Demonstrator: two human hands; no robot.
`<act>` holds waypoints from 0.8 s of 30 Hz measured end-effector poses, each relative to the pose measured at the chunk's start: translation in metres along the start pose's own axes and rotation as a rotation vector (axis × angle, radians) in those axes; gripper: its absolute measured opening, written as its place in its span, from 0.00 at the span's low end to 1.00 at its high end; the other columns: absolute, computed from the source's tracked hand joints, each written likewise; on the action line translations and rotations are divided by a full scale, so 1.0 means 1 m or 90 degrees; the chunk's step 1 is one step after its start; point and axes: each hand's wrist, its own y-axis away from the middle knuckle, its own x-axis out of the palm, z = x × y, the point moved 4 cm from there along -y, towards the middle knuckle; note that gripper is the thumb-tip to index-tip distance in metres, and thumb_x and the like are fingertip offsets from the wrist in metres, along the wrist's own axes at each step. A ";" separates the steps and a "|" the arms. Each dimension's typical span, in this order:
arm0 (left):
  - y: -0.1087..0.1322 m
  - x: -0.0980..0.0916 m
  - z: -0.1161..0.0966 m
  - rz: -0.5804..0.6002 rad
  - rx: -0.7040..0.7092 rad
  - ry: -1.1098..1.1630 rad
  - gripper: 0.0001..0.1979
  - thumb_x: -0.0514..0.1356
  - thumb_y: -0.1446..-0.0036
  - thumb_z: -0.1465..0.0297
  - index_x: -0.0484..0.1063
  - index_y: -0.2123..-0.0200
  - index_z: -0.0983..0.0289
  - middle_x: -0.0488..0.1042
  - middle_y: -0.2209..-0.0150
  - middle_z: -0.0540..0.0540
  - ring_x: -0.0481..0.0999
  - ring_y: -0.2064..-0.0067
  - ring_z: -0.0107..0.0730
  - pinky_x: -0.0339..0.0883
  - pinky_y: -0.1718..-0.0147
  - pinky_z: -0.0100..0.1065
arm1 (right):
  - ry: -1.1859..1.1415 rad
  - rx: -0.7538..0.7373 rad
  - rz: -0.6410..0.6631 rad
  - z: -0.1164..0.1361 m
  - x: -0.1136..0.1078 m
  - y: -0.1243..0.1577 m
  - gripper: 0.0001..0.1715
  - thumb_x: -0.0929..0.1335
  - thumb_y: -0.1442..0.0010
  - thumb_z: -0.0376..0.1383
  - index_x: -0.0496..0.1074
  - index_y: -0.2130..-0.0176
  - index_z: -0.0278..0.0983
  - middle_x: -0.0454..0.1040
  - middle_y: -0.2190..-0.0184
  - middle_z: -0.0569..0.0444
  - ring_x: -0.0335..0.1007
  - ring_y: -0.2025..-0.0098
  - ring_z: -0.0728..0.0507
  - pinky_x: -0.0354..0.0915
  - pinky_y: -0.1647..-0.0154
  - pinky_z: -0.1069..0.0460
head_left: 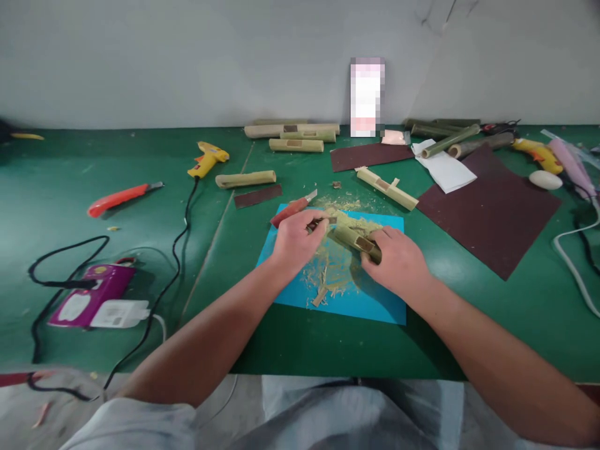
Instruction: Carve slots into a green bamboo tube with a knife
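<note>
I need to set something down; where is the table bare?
Between the red cutter, nearest glue gun and wall; also between the large brown sheet and right forearm. Crowded: the blue sheet, with shavings, left hand, right hand and bamboo tube.

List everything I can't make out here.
Dark piece: head view, mostly covered by the left hand.
Bamboo tube, right end: head view, partly hidden by the right hand.
Upright panel: head view, pixelated.
Red item: head view, cut off by the left edge.
White block, print: head view, too small.
</note>
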 end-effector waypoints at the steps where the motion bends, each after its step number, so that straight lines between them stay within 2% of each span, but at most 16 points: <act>1: 0.000 -0.003 -0.003 -0.014 0.017 -0.007 0.08 0.59 0.36 0.69 0.79 0.61 0.63 0.79 0.66 0.53 0.75 0.68 0.29 0.72 0.68 0.31 | 0.001 -0.003 -0.003 0.001 0.000 0.000 0.11 0.67 0.40 0.40 0.72 0.59 0.36 0.73 0.60 0.46 0.68 0.58 0.39 0.62 0.59 0.46; 4: 0.002 -0.010 -0.014 -0.061 0.079 -0.023 0.06 0.60 0.36 0.69 0.78 0.63 0.61 0.78 0.62 0.54 0.76 0.60 0.32 0.72 0.64 0.33 | -0.003 -0.021 -0.022 0.004 -0.002 -0.001 0.18 0.68 0.40 0.44 0.72 0.54 0.35 0.73 0.58 0.44 0.67 0.55 0.36 0.63 0.55 0.44; 7: 0.004 -0.011 -0.019 -0.059 0.100 -0.019 0.07 0.59 0.36 0.71 0.78 0.60 0.61 0.75 0.66 0.52 0.74 0.62 0.31 0.71 0.63 0.33 | 0.001 -0.043 -0.032 0.010 -0.002 -0.002 0.21 0.70 0.40 0.46 0.72 0.52 0.35 0.72 0.56 0.43 0.66 0.54 0.35 0.63 0.53 0.43; 9: 0.005 -0.009 -0.019 -0.039 0.093 -0.016 0.10 0.58 0.35 0.72 0.77 0.54 0.60 0.75 0.67 0.52 0.73 0.63 0.31 0.71 0.62 0.34 | 0.015 -0.050 -0.025 0.014 -0.001 -0.003 0.20 0.70 0.40 0.45 0.72 0.53 0.35 0.72 0.57 0.44 0.66 0.54 0.36 0.63 0.55 0.44; 12: 0.006 -0.007 -0.021 -0.031 0.089 -0.002 0.14 0.54 0.32 0.72 0.76 0.49 0.59 0.75 0.63 0.54 0.74 0.59 0.32 0.72 0.58 0.36 | 0.046 -0.042 -0.007 0.018 0.002 -0.006 0.17 0.69 0.38 0.43 0.73 0.55 0.35 0.72 0.57 0.44 0.65 0.55 0.36 0.61 0.58 0.44; 18: 0.009 -0.004 -0.025 -0.007 0.087 0.010 0.14 0.53 0.32 0.73 0.77 0.52 0.60 0.75 0.60 0.55 0.74 0.58 0.34 0.71 0.56 0.37 | 0.077 -0.053 -0.007 0.022 0.005 -0.008 0.10 0.65 0.36 0.37 0.73 0.58 0.35 0.73 0.59 0.44 0.65 0.56 0.37 0.59 0.59 0.45; 22: 0.008 -0.002 -0.021 0.003 0.095 0.001 0.17 0.51 0.32 0.75 0.76 0.48 0.60 0.72 0.63 0.54 0.73 0.60 0.33 0.69 0.59 0.35 | 0.063 -0.060 -0.024 0.023 0.006 -0.008 0.08 0.65 0.40 0.36 0.73 0.63 0.35 0.73 0.62 0.44 0.65 0.57 0.37 0.59 0.59 0.45; 24: 0.008 -0.001 -0.020 0.012 0.095 0.015 0.16 0.52 0.33 0.76 0.77 0.51 0.61 0.72 0.62 0.55 0.73 0.60 0.32 0.69 0.60 0.35 | 0.047 -0.060 -0.033 0.022 0.008 -0.008 0.08 0.66 0.42 0.36 0.73 0.63 0.35 0.73 0.63 0.45 0.65 0.57 0.37 0.60 0.59 0.45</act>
